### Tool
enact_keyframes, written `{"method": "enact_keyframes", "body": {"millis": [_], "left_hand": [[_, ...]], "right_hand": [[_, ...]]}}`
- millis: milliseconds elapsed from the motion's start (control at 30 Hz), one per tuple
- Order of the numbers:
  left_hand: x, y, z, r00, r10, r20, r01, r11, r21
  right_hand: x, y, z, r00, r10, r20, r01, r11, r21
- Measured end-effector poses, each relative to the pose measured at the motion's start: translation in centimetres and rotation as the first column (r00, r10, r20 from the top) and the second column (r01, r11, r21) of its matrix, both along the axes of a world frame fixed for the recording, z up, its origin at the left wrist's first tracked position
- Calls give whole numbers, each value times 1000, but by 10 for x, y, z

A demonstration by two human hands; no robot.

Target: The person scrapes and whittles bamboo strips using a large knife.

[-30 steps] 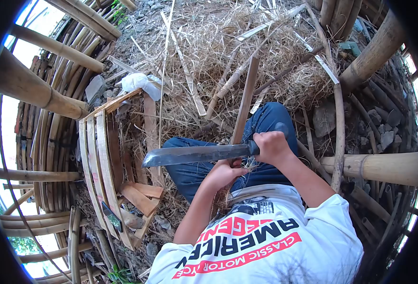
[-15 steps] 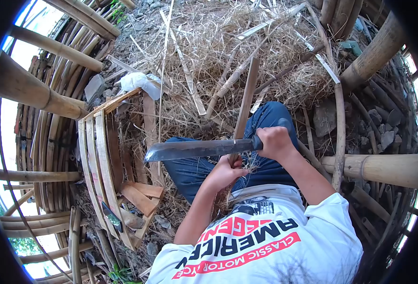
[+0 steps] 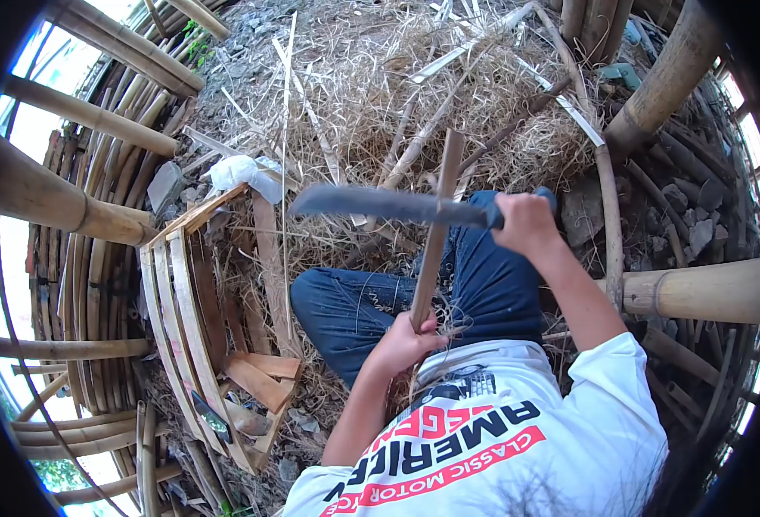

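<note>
My right hand (image 3: 524,222) is closed round the dark handle of a machete (image 3: 380,205), its long broad blade pointing left and slightly blurred. The blade crosses over a narrow bamboo strip (image 3: 434,250) in its upper half. Near my lap, my left hand (image 3: 404,345) grips the lower end of that strip, which slants up and away from me. Thin curled shavings (image 3: 456,320) hang beside the left fingers. Below both hands are my bent legs in dark blue trousers (image 3: 345,302).
Pale shavings (image 3: 371,95) cover the ground ahead. A wooden crate (image 3: 182,293) with slats stands to the left, a white plastic bag (image 3: 246,177) at its far end. Thick bamboo poles (image 3: 698,289) flank both sides, with broken stones (image 3: 698,237) at right.
The machete and my right hand have moved away from my body, up along the strip. My left hand has shifted slightly nearer to me, still holding the strip.
</note>
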State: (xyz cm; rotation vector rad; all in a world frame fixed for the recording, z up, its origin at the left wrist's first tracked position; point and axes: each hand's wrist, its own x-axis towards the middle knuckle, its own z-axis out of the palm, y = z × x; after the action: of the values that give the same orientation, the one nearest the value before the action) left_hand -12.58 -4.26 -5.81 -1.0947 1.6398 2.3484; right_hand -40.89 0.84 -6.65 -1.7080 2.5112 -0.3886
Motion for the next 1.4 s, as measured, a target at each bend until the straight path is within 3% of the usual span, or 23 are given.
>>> {"method": "enact_keyframes", "body": {"millis": [100, 200, 267, 367, 433, 500, 633, 733, 833, 900, 933, 967, 1100, 1167, 1233, 1267, 1300, 1400], "left_hand": [[0, 3, -4, 995, -88, 55, 86, 996, 27], [3, 1, -7, 993, -122, -3, 120, 985, -126], [5, -8, 8, 994, -61, -89, 52, 994, -98], [-3, -27, 25, 998, 34, 60, -27, 994, -110], [-3, -32, 17, 997, 69, 40, -67, 996, -64], [-7, -35, 12, 996, 85, 36, -84, 996, -7], [-14, -31, 6, 999, 46, -2, -46, 996, 81], [-18, -28, 5, 1000, -14, -6, 14, 990, 142], [-19, -26, 7, 998, -32, -49, 38, 991, 125], [-19, -26, 3, 997, -36, -70, 46, 988, 150], [-19, -26, 2, 998, -11, -55, 19, 989, 148], [-20, -26, 2, 999, 15, -39, -9, 989, 145], [-22, -24, -5, 997, 79, 12, -79, 995, 64], [-23, -23, -6, 993, 118, 26, -119, 992, 48], [-22, -21, -12, 993, 113, 15, -112, 993, -45], [-22, -20, -13, 994, 112, 7, -112, 992, -51], [-21, -18, -14, 994, 108, 9, -107, 992, -58], [-13, -20, -18, 998, 70, 6, -70, 996, -58]], "right_hand": [[-40, -2, 2, 972, -220, -76, 226, 971, 78], [-89, -4, 9, 892, -451, -16, 451, 889, 76], [-121, 6, -2, 850, -527, 19, 524, 848, 84], [-129, 21, -17, 800, -596, 70, 589, 802, 97], [-118, 32, -42, 760, -625, 178, 622, 779, 76], [-94, 41, -54, 737, -570, 363, 596, 802, 49], [-42, 41, -69, 547, -471, 692, 674, 739, -29], [-17, 33, -70, 515, -354, 781, 662, 743, -100], [-4, 26, -52, 569, -184, 802, 610, 748, -261], [12, 25, -30, 366, -107, 924, 628, 762, -160], [18, 23, -24, 391, -57, 919, 598, 774, -207], [26, 24, -14, 329, -38, 944, 574, 801, -168], [52, 23, 2, 687, 58, 724, 323, 868, -376], [59, 24, 3, 724, 31, 689, 245, 922, -299], [70, 22, 1, 868, 24, 496, 123, 957, -261], [74, 23, 3, 895, -9, 446, 84, 985, -149], [79, 23, 2, 897, -7, 442, 83, 985, -154], [92, 25, -6, 951, 134, 279, -124, 991, -54]]}}
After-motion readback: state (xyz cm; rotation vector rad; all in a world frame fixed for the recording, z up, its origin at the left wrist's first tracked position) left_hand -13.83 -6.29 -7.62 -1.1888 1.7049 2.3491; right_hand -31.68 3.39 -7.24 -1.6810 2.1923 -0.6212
